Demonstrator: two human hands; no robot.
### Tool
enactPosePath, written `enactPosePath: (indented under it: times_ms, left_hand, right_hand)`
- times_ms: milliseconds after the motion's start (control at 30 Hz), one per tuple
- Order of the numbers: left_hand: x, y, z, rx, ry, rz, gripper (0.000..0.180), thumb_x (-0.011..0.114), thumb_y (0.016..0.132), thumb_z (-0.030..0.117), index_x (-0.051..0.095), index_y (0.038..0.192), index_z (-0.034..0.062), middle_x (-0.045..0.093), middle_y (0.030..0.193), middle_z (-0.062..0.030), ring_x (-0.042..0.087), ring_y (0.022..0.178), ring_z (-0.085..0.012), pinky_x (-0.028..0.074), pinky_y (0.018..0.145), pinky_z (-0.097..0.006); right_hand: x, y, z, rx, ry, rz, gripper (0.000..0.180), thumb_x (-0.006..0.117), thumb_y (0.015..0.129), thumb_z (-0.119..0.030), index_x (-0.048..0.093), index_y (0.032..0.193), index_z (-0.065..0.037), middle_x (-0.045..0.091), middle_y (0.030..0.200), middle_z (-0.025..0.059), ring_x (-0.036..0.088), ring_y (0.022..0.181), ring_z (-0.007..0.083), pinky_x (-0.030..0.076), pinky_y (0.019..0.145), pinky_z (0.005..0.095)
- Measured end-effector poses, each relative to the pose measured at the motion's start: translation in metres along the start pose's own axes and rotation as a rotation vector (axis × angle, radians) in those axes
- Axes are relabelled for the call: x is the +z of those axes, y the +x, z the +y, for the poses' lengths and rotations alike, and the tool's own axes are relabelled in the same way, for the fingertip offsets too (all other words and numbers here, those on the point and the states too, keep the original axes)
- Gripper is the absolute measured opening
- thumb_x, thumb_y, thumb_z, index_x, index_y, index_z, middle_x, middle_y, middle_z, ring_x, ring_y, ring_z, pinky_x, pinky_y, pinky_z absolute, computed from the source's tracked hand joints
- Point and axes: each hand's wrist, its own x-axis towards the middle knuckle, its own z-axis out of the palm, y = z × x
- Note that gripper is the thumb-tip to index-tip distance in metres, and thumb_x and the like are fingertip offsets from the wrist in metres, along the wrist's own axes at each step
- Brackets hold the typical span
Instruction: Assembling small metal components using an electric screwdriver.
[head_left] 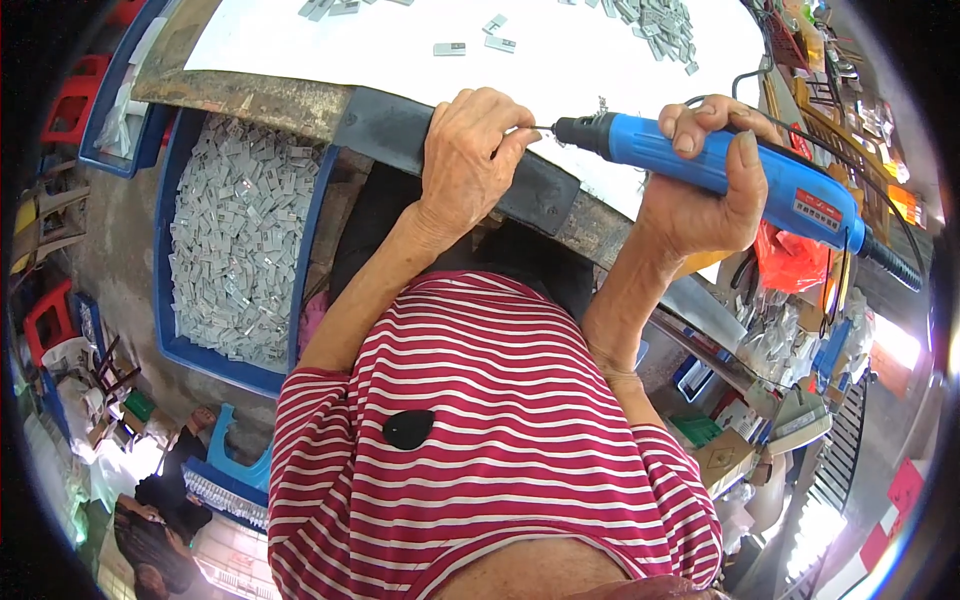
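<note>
My right hand (705, 180) is wrapped round a blue electric screwdriver (690, 152), held nearly level with its black nose pointing left. A thin bit sticks out of the nose and reaches the fingertips of my left hand (472, 150). The left thumb and fingers are pinched together there; what they hold is too small and hidden to make out. Both hands are above the near edge of a white-covered worktable (360, 60). Small flat grey metal pieces (450, 49) lie on it beyond my left hand, and a heap of similar pieces (655, 28) lies farther right.
A blue bin (180, 352) full of small grey metal pieces stands left of my lap. A dark strip (385, 130) runs along the table edge. The tool's black cord (850, 150) loops at the right. Red plastic (790, 262) hangs nearby. Another person (165, 530) is at lower left.
</note>
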Motion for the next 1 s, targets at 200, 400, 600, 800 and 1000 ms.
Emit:
enactPosePath:
  times_ms: [200, 400, 600, 800, 1000]
  left_hand:
    - [-0.002, 0.0, 0.0, -0.012, -0.006, -0.033, 0.012, 0.066, 0.069, 0.008, 0.058, 0.077, 0.0043, 0.055, 0.074, -0.0062, 0.052, 0.072, -0.0226, 0.038, 0.066, -0.034]
    - [-0.007, -0.001, 0.0, -0.029, -0.012, -0.059, 0.015, 0.066, 0.068, 0.008, 0.059, 0.081, 0.0034, 0.055, 0.078, -0.0083, 0.053, 0.074, -0.0226, 0.041, 0.067, -0.034]
    - [-0.027, 0.011, -0.005, -0.157, -0.145, -0.124, 0.023, 0.063, 0.068, 0.003, 0.059, 0.09, -0.0003, 0.057, 0.086, -0.0105, 0.054, 0.078, -0.0226, 0.044, 0.068, -0.031]
    - [-0.037, 0.042, -0.043, -0.048, 0.306, -0.057, 0.019, 0.059, 0.07, 0.003, 0.06, 0.089, 0.0001, 0.057, 0.089, -0.0138, 0.053, 0.087, -0.0293, 0.043, 0.076, -0.036]
    - [-0.031, 0.047, -0.064, -0.067, 0.403, -0.148, 0.017, 0.061, 0.071, 0.005, 0.06, 0.088, 0.0009, 0.055, 0.087, -0.0129, 0.051, 0.086, -0.0297, 0.042, 0.078, -0.037]
  right_hand:
    - [0.005, 0.0, 0.0, -0.01, 0.003, -0.032, 0.023, 0.051, 0.074, -0.003, 0.052, 0.096, 0.003, 0.057, 0.077, 0.0197, 0.053, 0.056, 0.0206, 0.044, 0.056, 0.0366]
    - [0.007, 0.0, -0.003, -0.008, -0.057, 0.01, 0.022, 0.051, 0.074, -0.004, 0.052, 0.096, 0.002, 0.056, 0.077, 0.0192, 0.052, 0.055, 0.0199, 0.044, 0.056, 0.0364]
    - [0.003, 0.001, -0.007, -0.004, -0.049, 0.033, 0.022, 0.051, 0.075, -0.004, 0.052, 0.095, 0.002, 0.055, 0.076, 0.0178, 0.052, 0.056, 0.02, 0.043, 0.055, 0.0356]
    - [0.003, 0.001, -0.007, -0.011, -0.089, 0.033, 0.021, 0.051, 0.075, -0.004, 0.052, 0.095, 0.002, 0.055, 0.076, 0.0174, 0.051, 0.055, 0.02, 0.043, 0.056, 0.0355]
    - [0.003, 0.0, -0.006, 0.01, -0.086, 0.052, 0.021, 0.053, 0.074, -0.003, 0.052, 0.094, 0.002, 0.055, 0.076, 0.0177, 0.051, 0.055, 0.02, 0.043, 0.055, 0.0351]
